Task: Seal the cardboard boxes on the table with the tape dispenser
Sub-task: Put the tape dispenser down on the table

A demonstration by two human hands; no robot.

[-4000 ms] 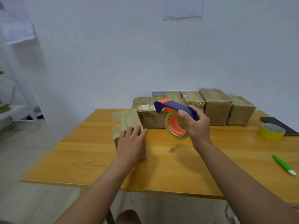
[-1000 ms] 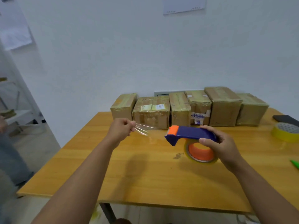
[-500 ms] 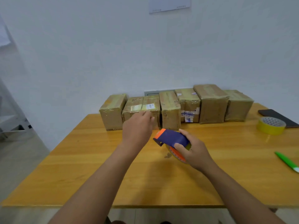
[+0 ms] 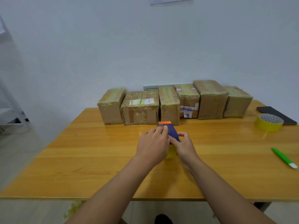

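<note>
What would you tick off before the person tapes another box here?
1. Tape dispenser in hand: ok, both the left hand and right hand are on it.
2. Free tape end ready: cannot tell, the hands cover it.
3. A box pulled forward to work on: not ok, all six cardboard boxes stand in a row at the wall.
4. Bare table in front: ok.
5. Spare yellow tape roll there: ok.
6. Green pen out of the way: ok, far right.
</note>
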